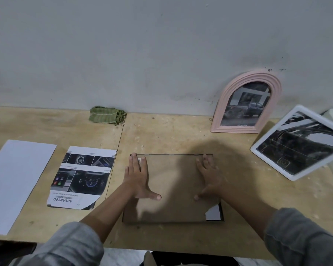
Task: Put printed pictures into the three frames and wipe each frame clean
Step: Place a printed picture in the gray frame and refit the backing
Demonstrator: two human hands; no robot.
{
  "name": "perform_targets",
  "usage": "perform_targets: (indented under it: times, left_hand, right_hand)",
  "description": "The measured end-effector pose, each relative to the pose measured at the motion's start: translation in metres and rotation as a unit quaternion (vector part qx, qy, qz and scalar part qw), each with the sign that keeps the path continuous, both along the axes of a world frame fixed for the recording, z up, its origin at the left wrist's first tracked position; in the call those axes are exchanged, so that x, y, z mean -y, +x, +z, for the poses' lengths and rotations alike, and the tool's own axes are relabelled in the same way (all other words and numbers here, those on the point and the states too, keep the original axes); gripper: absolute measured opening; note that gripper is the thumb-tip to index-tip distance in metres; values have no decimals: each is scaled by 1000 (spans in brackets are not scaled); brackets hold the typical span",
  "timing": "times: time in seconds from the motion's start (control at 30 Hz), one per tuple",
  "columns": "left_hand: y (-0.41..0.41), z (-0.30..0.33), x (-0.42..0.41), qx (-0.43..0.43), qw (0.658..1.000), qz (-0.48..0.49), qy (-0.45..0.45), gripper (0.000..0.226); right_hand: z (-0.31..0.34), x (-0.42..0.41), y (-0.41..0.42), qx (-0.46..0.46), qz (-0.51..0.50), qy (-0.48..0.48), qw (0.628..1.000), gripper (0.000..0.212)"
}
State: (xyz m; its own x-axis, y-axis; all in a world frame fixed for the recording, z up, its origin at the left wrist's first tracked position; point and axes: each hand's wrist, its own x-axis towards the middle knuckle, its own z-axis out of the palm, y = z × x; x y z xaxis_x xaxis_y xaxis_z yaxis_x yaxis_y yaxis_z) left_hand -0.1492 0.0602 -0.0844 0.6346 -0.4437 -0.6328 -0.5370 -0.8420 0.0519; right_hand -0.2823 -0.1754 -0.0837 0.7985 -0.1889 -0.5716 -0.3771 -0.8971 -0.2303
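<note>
Both hands flat, fingers straight, pressing the brown backing board (171,187) of a face-down frame at table (161,139) centre: left hand (137,177) on its left side, right hand (208,177) on its right. White frame (296,144) and pink arched frame (246,104) stand right, pictures in. Printed page (83,177) lies left; green cloth (107,115) by wall.

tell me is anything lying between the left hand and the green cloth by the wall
Nothing visible does. The left hand presses flat on the brown backing board of the frame lying face down, and only bare table lies between it and the green cloth.
</note>
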Motion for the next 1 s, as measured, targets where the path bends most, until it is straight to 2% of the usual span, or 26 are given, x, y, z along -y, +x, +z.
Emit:
perform_targets:
  times: [0.13, 0.3, 0.6, 0.73, 0.83, 1.0]
  left_hand:
    - [-4, 0, 10, -2, 1000, 9, 20, 160]
    - [-23, -4, 29, -22, 1000, -16, -7, 159]
    - [-74, -8, 95, -38, 993, -110, -26, 155]
    - [-82, -10, 112, -44, 995, -91, 6, 144]
    - [-83, -5, 116, -70, 994, -78, 28, 150]
    - [-82, 3, 128, -79, 993, -65, 64, 155]
  right_hand:
    - [-1, 2, -4, 22, -12, 2, 1000, 141]
    - [-2, 0, -8, 8, -35, -54, 998, 147]
    - [24, 37, -5, -36, 132, -95, 986, 121]
    - [29, 41, -1, -46, 155, -91, 983, 115]
    - [28, 41, -2, -46, 175, -96, 979, 114]
    - [15, 49, -2, -50, 208, -112, 971, 99]
